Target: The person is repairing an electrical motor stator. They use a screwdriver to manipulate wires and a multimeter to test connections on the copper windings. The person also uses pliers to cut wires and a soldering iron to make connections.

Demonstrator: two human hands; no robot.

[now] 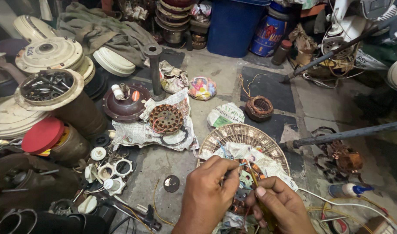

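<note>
Beyond both hands [242,195], a wound stator [166,118] lies on newspaper [137,132].

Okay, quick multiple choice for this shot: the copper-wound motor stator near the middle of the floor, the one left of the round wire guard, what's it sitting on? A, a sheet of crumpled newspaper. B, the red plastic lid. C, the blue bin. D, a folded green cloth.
A: the wound stator lies on a crumpled newspaper sheet spread on the floor, just beside the dark brown motor cover, well apart from both hands.
</note>
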